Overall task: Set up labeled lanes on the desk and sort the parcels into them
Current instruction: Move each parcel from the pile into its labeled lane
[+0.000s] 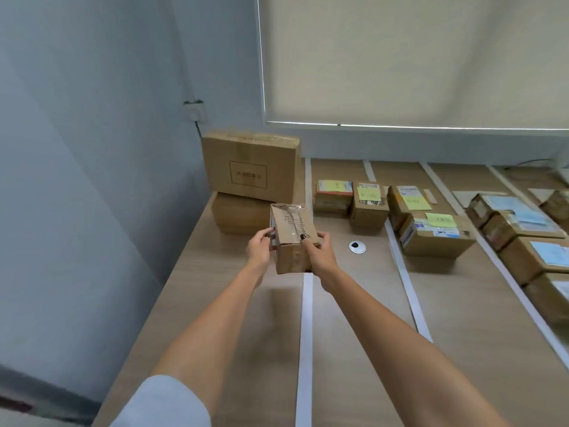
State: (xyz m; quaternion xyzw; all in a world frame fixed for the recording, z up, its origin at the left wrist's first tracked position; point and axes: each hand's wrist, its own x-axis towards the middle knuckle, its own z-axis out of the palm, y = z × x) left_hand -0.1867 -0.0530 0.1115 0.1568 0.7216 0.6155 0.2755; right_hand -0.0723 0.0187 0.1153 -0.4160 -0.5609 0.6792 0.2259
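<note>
A small brown cardboard parcel (pixel 292 232) with clear tape along its top hangs above the desk (pixel 215 288). My left hand (pixel 260 248) grips its left side and my right hand (pixel 318 251) grips its right side, thumb on top. White tape strips (pixel 304 334) divide the desk into lanes. In the lane to the right stand parcels with yellow sticky notes (pixel 334 194), (pixel 369 208), (pixel 434 234). Further right, a row of parcels with blue labels (pixel 523 229) fills another lane.
Two larger cardboard boxes (pixel 251 167) are stacked at the desk's back left corner against the wall. A round cable grommet (pixel 357 247) sits in the desk just right of my hands. A window blind hangs behind the desk. A wall socket (pixel 194 110) is at the left.
</note>
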